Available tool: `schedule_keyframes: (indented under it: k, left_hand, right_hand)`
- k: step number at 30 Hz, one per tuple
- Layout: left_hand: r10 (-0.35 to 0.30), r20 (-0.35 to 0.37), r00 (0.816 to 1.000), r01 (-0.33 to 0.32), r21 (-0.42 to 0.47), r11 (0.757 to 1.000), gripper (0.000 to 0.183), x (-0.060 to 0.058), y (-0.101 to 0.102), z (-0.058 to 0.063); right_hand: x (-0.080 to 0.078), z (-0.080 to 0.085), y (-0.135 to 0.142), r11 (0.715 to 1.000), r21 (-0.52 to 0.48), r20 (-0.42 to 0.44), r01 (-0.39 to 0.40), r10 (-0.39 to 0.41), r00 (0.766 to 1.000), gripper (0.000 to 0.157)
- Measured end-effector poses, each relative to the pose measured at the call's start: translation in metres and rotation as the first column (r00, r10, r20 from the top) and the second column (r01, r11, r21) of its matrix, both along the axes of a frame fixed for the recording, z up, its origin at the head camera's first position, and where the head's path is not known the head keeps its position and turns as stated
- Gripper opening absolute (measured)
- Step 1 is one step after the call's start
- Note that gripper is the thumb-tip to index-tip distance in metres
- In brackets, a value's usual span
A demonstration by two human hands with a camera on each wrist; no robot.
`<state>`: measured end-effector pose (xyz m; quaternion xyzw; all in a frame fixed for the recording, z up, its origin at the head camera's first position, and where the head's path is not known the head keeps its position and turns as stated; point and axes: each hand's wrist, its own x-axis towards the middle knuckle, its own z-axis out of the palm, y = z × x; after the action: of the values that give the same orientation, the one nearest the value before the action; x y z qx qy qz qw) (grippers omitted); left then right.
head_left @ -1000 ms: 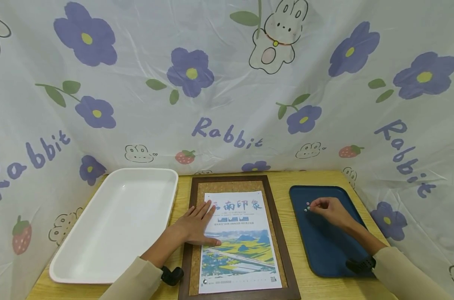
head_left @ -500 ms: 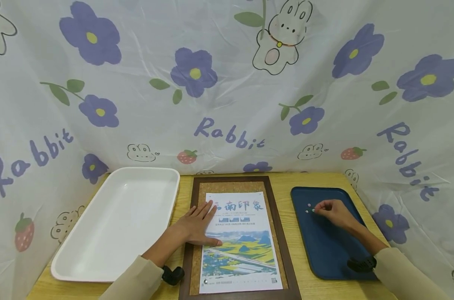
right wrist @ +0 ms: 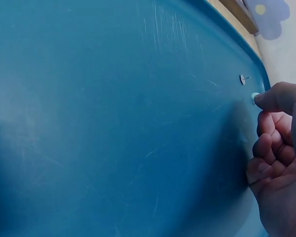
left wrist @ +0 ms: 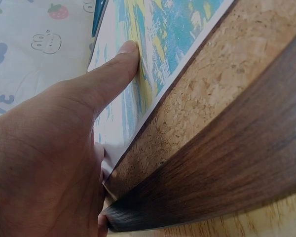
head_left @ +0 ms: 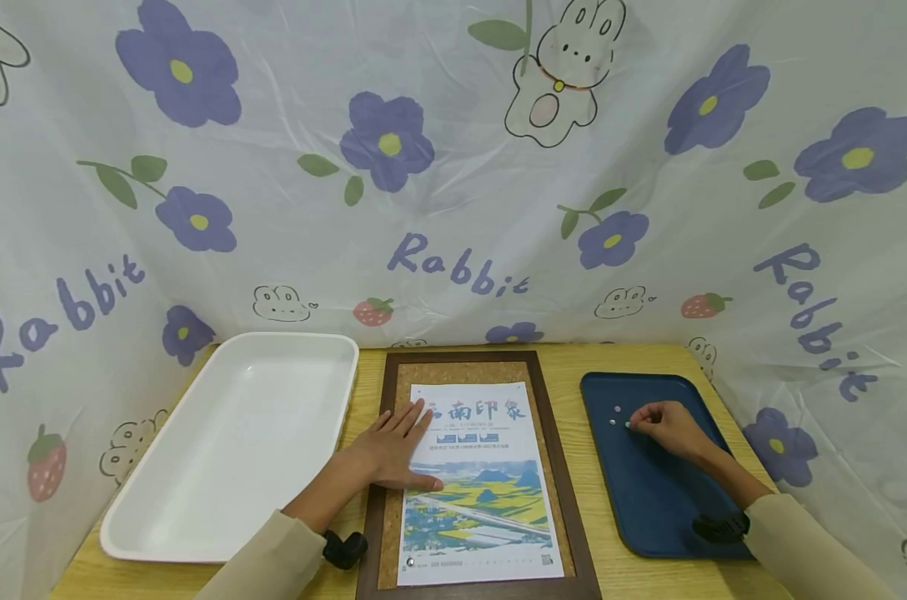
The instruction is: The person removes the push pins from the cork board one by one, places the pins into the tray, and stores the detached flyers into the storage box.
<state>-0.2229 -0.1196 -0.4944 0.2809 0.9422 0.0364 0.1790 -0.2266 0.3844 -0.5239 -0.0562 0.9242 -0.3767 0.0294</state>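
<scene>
My left hand [head_left: 396, 450] lies spread over the left side of a printed poster [head_left: 483, 517], its thumb on the landscape picture. Under the poster is a cork board [head_left: 464, 372] with a dark wooden frame [left wrist: 212, 182]. At the far part of the blue tray [head_left: 648, 500], my right hand [head_left: 667, 427] pinches a pale green thumbtack [right wrist: 255, 98] between thumb and index finger; the other fingers are curled. Close to the fingertips lie a white thumbtack [head_left: 613, 422] and a pinkish one [head_left: 618, 409]. A silvery tack [head_left: 411, 562] sits at the poster's lower left corner.
A large white tray [head_left: 228, 450] stands left of the board. The wooden table [head_left: 562, 367] shows between the board and the blue tray. Behind hangs a white curtain [head_left: 453, 217] printed with flowers and rabbits.
My right hand has drawn slightly right and toward me, the pale green thumbtack moving along with it. The left hand stays on the poster. The head view has shifted a little.
</scene>
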Motion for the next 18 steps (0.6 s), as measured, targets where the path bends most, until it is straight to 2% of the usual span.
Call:
schedule_keyframes:
  k: [18]
  left_hand:
    - [-0.008, 0.029, 1.000, 0.008, 0.020, 1.000, 0.117, -0.0001, -0.0006, 0.0037]
  right_hand:
    - [-0.0006, -0.0045, 0.0000, 0.997, 0.071, -0.007, 0.021, -0.021, 1.000, 0.011]
